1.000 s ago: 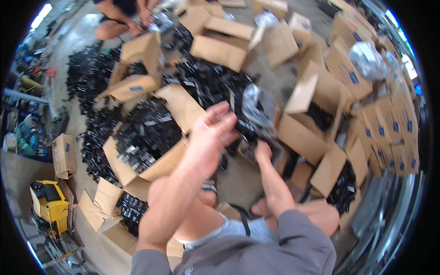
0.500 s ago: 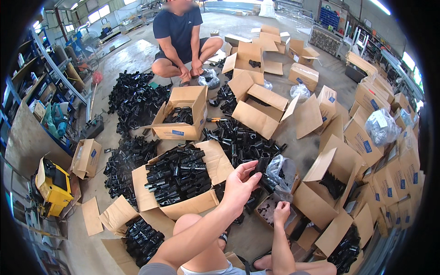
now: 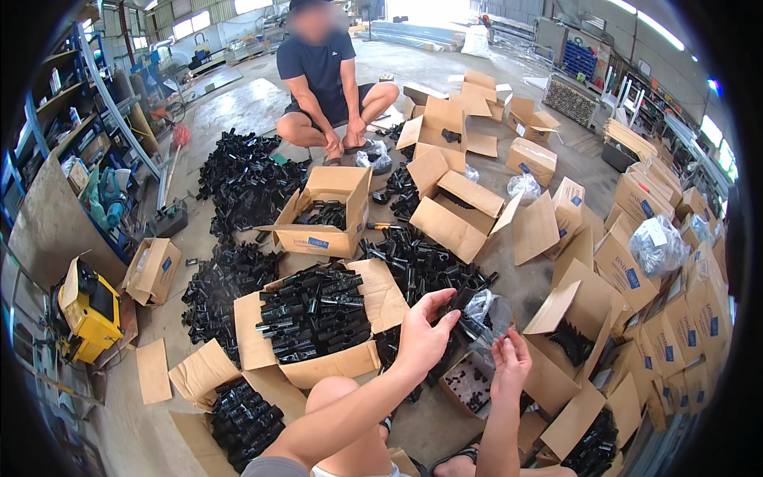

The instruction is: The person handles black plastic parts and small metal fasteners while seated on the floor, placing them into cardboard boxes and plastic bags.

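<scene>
Gry slv (image 3: 274, 467), lt shorts (image 3: 350, 473), blk sandals (image 3: 470, 453)

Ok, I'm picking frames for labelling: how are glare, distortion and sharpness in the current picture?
In the head view, the bright far opening is washed out by glare; in the head view, the shelving and carton stack bend toward the dark rim; also in the head view, the left hand and right hand look fairly sharp.
</scene>
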Demonstrator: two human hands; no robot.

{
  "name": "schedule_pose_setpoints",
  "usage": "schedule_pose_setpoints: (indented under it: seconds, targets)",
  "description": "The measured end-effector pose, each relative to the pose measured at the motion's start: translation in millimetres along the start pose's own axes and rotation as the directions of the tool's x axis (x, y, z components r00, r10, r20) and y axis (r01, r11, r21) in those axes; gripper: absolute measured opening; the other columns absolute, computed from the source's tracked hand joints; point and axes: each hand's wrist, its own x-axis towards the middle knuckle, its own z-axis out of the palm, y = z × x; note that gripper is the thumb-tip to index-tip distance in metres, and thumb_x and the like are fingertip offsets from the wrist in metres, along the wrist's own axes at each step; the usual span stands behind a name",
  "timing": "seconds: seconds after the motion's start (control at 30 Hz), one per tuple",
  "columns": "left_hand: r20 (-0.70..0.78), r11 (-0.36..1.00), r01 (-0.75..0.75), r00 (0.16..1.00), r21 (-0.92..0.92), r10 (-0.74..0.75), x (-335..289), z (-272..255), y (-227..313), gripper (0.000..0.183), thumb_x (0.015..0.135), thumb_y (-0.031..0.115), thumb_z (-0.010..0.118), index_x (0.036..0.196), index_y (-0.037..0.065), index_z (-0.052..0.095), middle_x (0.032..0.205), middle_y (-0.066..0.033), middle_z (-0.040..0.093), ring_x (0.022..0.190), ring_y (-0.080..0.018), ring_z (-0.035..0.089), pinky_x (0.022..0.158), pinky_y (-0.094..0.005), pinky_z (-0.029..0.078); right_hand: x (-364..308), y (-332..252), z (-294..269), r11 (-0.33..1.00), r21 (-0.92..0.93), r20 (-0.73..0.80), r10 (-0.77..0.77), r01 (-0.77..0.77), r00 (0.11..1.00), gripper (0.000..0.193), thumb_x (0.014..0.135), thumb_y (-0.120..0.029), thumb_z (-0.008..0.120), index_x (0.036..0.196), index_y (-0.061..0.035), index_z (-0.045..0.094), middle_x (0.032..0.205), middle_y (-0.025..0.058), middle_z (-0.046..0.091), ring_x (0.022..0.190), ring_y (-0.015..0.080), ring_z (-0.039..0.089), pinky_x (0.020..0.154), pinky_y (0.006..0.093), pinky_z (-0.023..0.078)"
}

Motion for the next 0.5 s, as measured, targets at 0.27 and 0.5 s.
schedule_pose_setpoints:
  seconds: [0.27, 0.5]
  targets:
    - [0.006, 1.000, 0.018, 1.000, 0.009, -0.018, -0.4, -7.3, -10.3, 0.038, 0.091, -0.002, 0.068, 0.129, -0.002, 0.062, 0.119, -0.0100, 0.069, 0.107, -0.0144, 0.065, 0.096, -0.0278, 0.050, -14.1, -49.2, 45.9, 0.994, 0.096, 0.143, 0.032, -0.046, 0.989, 0.025, 0.099, -0.007, 0.062, 0.122, 0.0017, 0.065, 0.104, 0.0092, 0.069, 0.090, 0.0168, 0.067, 0.083, 0.0293, 0.056]
    - [0.003, 0.994, -0.071, 0.997, 0.083, 0.071, 2.4, 1.0, -11.0, 0.038, 0.090, -0.001, 0.068, 0.127, -0.001, 0.063, 0.122, -0.0103, 0.068, 0.116, -0.0175, 0.062, 0.103, -0.0318, 0.047, -25.7, -57.8, 46.7, 0.982, -0.163, 0.057, -0.083, 0.091, 0.995, 0.029, 0.098, -0.006, 0.065, 0.125, 0.0043, 0.064, 0.109, 0.0115, 0.070, 0.093, 0.0162, 0.067, 0.085, 0.0289, 0.056]
